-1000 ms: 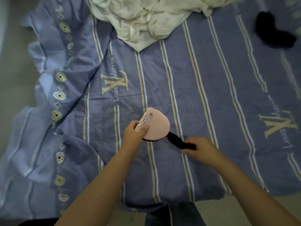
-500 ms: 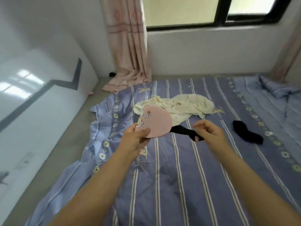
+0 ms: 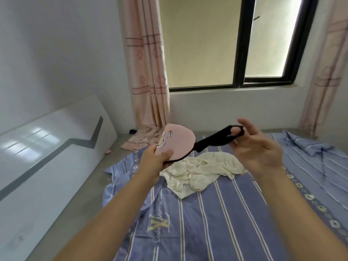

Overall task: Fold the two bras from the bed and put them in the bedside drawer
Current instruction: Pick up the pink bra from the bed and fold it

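Note:
A pink bra (image 3: pixel 178 142), folded cup on cup with a small cartoon print, is held up in the air above the bed. My left hand (image 3: pixel 157 160) grips its lower left edge. Its black strap (image 3: pixel 216 141) stretches right, looped around the fingers of my right hand (image 3: pixel 258 147), whose other fingers are spread. The second bra, a black one seen earlier on the bed, is out of view. No drawer is visible.
A crumpled cream garment (image 3: pixel 199 172) lies on the blue striped bedsheet (image 3: pixel 216 223) below my hands. A white glossy headboard (image 3: pixel 47 151) leans at the left wall. Pink curtains (image 3: pixel 148 81) hang beside the window (image 3: pixel 243 53); a blue quilt (image 3: pixel 305 147) lies at far right.
My head has tilted up from the bed to the window wall. Both hands have lifted the pink bra off the sheet, and my right hand has pulled the black strap out to the right.

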`<action>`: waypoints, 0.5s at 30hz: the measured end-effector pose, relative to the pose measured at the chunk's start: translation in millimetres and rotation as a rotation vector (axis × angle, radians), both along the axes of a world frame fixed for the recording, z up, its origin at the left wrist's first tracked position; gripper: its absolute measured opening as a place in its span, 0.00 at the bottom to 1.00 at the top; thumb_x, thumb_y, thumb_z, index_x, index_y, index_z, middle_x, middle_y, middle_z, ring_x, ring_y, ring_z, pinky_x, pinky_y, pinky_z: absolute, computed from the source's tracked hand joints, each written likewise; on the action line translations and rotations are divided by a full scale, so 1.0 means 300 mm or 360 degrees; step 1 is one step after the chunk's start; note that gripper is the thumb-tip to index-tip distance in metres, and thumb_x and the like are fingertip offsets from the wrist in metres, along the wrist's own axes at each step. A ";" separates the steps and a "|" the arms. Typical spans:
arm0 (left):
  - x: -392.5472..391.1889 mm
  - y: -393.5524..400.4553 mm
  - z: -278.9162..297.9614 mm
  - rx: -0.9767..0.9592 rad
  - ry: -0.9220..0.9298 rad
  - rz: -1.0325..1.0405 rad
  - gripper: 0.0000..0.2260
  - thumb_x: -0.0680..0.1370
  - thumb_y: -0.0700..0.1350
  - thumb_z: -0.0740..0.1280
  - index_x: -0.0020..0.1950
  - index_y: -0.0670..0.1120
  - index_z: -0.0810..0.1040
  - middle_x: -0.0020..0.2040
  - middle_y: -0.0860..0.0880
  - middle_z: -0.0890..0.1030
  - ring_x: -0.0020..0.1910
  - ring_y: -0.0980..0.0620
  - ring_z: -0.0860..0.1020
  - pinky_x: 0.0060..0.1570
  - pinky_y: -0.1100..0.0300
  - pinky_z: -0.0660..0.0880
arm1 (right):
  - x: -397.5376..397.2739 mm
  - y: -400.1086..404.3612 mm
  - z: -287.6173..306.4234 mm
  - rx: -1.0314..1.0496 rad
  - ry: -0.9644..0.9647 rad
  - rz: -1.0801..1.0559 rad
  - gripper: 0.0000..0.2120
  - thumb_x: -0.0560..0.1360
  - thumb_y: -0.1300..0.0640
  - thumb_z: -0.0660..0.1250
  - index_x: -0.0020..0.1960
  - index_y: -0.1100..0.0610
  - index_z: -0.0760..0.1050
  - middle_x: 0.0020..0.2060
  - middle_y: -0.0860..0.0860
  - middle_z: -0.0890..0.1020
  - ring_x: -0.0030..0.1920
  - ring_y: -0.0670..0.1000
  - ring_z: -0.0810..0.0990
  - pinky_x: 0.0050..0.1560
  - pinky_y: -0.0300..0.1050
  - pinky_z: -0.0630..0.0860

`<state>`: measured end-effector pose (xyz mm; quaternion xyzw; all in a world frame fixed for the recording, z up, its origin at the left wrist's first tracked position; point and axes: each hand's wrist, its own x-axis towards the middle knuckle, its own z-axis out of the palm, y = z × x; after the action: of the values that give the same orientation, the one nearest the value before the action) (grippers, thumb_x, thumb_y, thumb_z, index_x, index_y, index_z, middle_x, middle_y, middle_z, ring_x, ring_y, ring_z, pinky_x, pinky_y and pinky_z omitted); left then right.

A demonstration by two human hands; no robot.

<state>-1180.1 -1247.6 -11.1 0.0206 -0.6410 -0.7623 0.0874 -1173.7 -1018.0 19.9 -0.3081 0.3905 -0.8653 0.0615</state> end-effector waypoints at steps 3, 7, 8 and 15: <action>0.012 0.041 0.003 -0.0313 0.0292 0.0111 0.14 0.73 0.33 0.65 0.41 0.53 0.73 0.43 0.50 0.77 0.42 0.50 0.76 0.33 0.64 0.80 | -0.074 -0.031 0.046 -0.0275 -0.0218 -0.0459 0.21 0.68 0.72 0.54 0.50 0.51 0.73 0.43 0.48 0.85 0.39 0.43 0.82 0.39 0.36 0.73; 0.022 0.072 0.028 -0.0694 0.0622 0.0256 0.15 0.69 0.36 0.69 0.36 0.55 0.70 0.36 0.53 0.74 0.38 0.52 0.73 0.40 0.60 0.71 | -0.147 -0.043 0.044 0.0862 0.0085 -0.1371 0.23 0.75 0.72 0.53 0.66 0.55 0.61 0.56 0.51 0.75 0.47 0.49 0.78 0.37 0.41 0.77; 0.020 0.076 0.039 -0.0694 0.0676 0.0265 0.16 0.69 0.35 0.70 0.35 0.56 0.71 0.35 0.53 0.74 0.37 0.54 0.73 0.40 0.62 0.70 | -0.165 -0.040 0.024 0.1467 0.0292 -0.1537 0.25 0.74 0.72 0.54 0.68 0.55 0.59 0.54 0.54 0.77 0.46 0.52 0.76 0.38 0.47 0.75; -0.034 0.038 0.080 -0.0392 0.0701 0.0523 0.18 0.70 0.30 0.67 0.32 0.54 0.72 0.31 0.53 0.73 0.27 0.69 0.71 0.29 0.77 0.68 | -0.124 -0.057 -0.072 0.2415 0.0460 -0.0674 0.09 0.72 0.58 0.66 0.42 0.52 0.65 0.24 0.49 0.81 0.22 0.43 0.76 0.26 0.34 0.70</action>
<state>-1190.2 -1236.2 12.9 -0.0525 -0.6824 -0.6405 0.3483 -1210.8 -1035.0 -1.9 -0.2107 0.9269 -0.3084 0.0376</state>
